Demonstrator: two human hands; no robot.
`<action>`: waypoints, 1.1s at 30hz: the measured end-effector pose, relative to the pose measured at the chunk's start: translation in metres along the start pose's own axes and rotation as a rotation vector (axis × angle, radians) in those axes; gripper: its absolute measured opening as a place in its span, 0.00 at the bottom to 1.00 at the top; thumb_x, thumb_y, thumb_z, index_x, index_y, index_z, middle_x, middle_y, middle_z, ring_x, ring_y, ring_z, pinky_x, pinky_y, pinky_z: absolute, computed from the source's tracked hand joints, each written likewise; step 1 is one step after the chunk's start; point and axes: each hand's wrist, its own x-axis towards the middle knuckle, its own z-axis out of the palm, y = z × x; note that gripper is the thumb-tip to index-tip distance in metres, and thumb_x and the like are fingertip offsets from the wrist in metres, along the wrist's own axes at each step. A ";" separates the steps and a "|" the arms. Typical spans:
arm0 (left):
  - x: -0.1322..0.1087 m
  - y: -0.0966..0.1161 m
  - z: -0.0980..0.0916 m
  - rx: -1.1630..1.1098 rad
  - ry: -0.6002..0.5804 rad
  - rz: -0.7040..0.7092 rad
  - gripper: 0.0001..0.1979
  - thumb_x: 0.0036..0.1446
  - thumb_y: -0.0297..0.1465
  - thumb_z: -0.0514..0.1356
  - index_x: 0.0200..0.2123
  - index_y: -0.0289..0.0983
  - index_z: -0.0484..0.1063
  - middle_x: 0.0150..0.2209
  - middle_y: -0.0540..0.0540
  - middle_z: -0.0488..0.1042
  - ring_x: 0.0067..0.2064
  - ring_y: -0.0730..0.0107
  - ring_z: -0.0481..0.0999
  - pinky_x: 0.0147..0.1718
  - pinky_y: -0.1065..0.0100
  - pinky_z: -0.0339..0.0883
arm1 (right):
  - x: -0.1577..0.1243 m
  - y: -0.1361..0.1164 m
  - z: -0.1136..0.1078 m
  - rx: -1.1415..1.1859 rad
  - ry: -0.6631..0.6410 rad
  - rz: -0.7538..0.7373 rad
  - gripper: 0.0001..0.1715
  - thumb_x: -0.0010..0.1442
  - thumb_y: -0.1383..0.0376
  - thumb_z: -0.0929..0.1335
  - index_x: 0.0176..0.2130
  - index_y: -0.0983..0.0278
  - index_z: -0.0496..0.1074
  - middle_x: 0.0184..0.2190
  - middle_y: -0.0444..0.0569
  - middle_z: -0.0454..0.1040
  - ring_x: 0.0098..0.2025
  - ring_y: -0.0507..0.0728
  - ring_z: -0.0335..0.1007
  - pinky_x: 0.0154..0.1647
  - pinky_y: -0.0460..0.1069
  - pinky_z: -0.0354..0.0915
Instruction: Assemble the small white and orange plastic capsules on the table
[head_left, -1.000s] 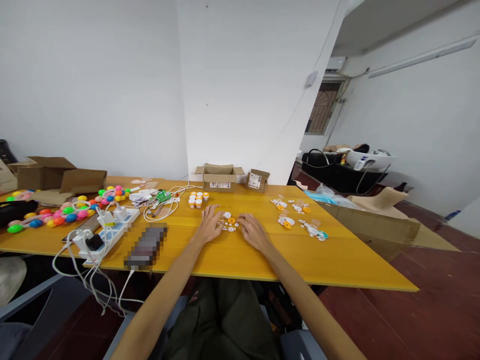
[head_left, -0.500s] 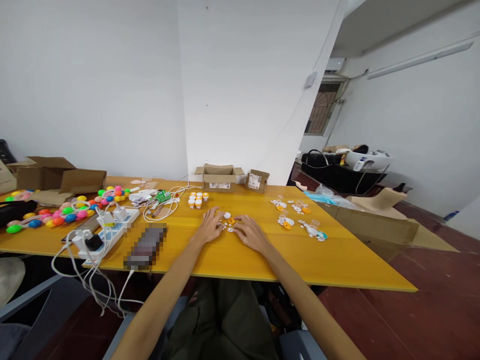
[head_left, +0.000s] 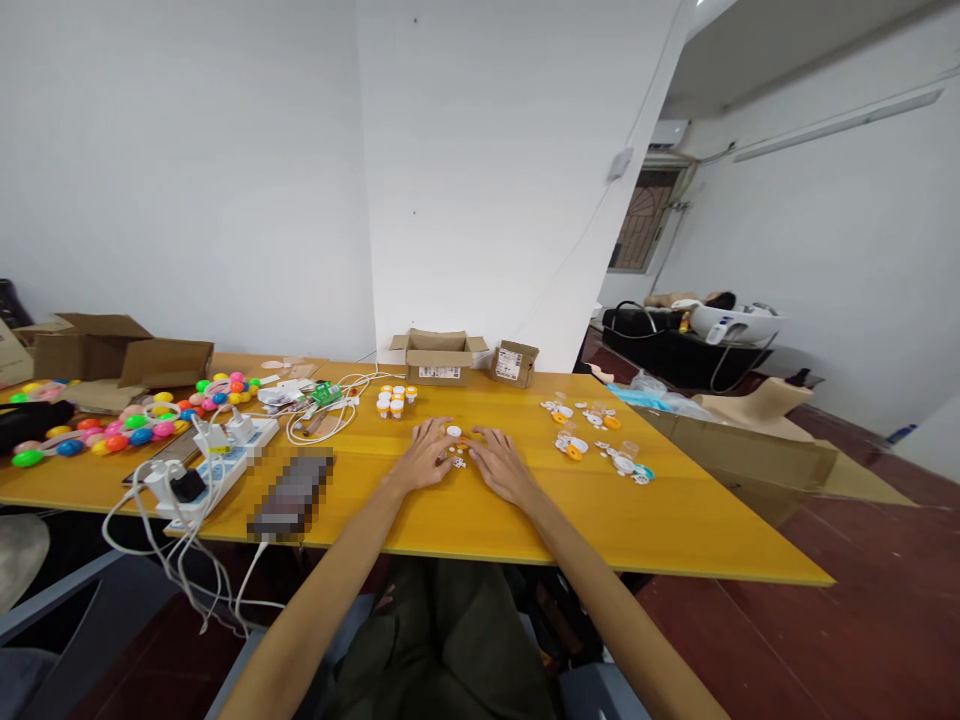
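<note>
My left hand [head_left: 424,458] lies low over the yellow table with its fingers spread, beside a group of small plastic parts. Facing it, my right hand [head_left: 501,466] has its fingers stretched out, the tips at an orange ring [head_left: 464,441] that they partly cover. Between the two hands are a white disc [head_left: 454,431] and, nearer to me, a small white gear-like piece [head_left: 459,463]. A clear piece at the left fingertips is too small to make out. Neither hand visibly lifts anything.
Several white-and-orange capped pieces [head_left: 391,403] stand behind my left hand. Groups of loose parts [head_left: 574,452] lie to the right. At the back are an open carton [head_left: 437,372] and a smaller box [head_left: 514,363]. A power strip [head_left: 225,465], phone [head_left: 291,497] and cables are on the left.
The white gear-like piece has shifted slightly and looks turned. My right fingers have moved a little farther over the orange ring, and my left fingers have spread flatter.
</note>
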 end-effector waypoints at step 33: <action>-0.001 -0.005 0.006 0.030 -0.049 0.042 0.14 0.56 0.30 0.59 0.43 0.45 0.80 0.60 0.43 0.67 0.59 0.49 0.62 0.56 0.48 0.58 | 0.005 0.000 0.006 -0.005 0.029 -0.112 0.14 0.67 0.70 0.63 0.39 0.58 0.77 0.50 0.53 0.75 0.51 0.61 0.68 0.49 0.56 0.64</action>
